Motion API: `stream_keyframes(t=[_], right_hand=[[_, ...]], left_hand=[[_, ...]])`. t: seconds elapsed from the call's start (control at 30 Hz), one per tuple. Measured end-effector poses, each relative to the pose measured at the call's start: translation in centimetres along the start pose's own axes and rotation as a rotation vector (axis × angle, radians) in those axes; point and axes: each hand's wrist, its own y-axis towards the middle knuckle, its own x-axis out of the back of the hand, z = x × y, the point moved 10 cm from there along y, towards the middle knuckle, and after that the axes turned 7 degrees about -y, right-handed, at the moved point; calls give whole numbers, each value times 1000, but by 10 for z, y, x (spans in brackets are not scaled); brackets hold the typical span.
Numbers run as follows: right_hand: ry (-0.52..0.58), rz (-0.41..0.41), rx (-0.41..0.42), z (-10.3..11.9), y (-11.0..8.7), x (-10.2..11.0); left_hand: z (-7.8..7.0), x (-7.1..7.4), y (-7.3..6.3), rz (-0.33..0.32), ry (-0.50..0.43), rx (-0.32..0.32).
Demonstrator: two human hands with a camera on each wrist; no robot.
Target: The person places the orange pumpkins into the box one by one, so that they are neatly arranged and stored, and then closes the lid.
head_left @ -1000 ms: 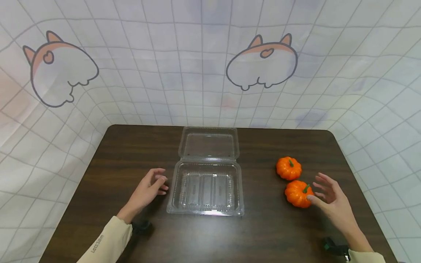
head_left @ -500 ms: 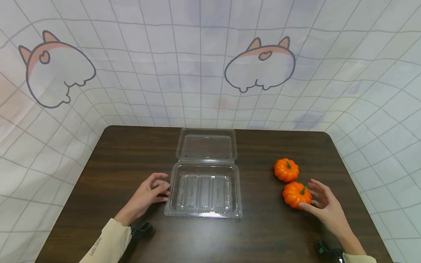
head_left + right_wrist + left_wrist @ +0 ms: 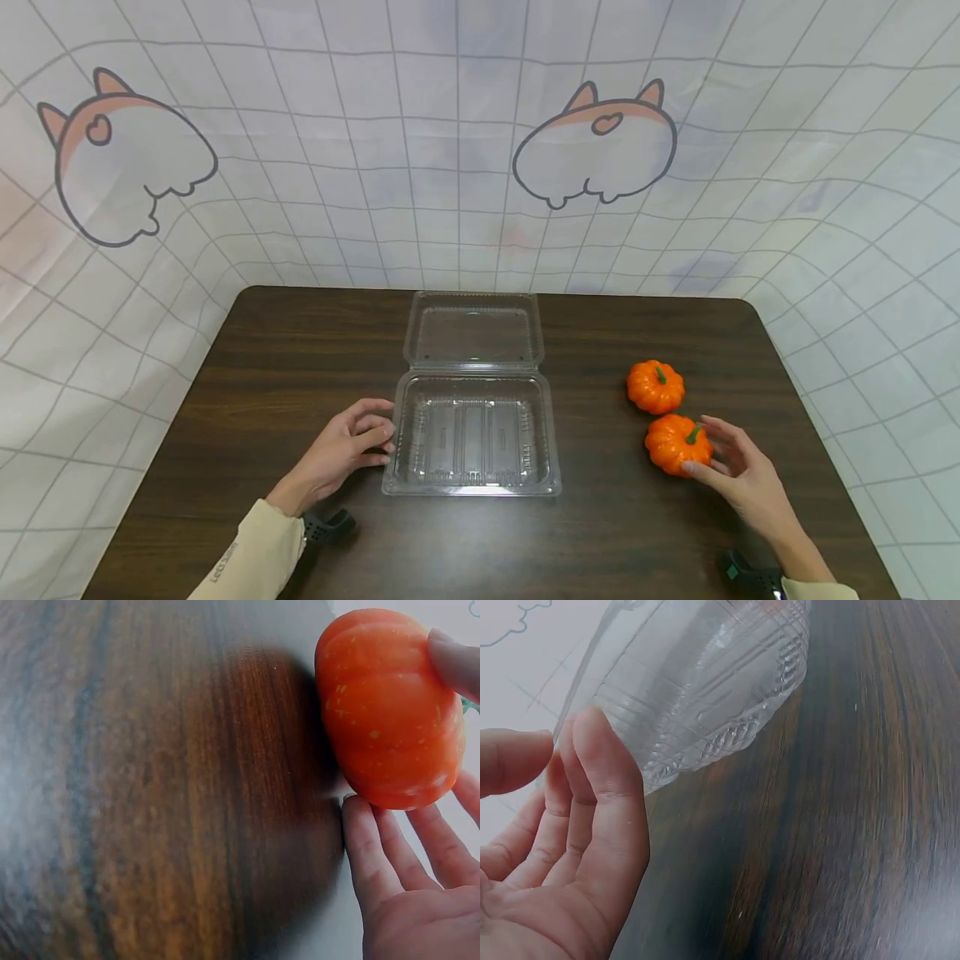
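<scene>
On the right side of the dark bench, the near pumpkin sat just left of your right hand, far closer to that one than to your left. It was too round to show a clear long axis; its stem tipped toward your fingers. Your right grip was closed about it, thumb and fingertips on opposite sides. The far pumpkin lay just beyond. Well to the left stood the clear container, lid folded back; your left hand met its left rim, though you couldn't be sure it pinched.
</scene>
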Motion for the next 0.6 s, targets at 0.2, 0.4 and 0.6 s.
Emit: stream_keyframes(t=[0.2,0.4,0.6], right_hand=[[-20,14,-29,-2,0,-1],[-24,31,-67,-5,0,0],[-25,25,-58,-3,0,2]], left_hand=[[5,-2,3,13,-52,23],[7,-4,4,30,-102,28],[10,-3,6,31,-118,34]])
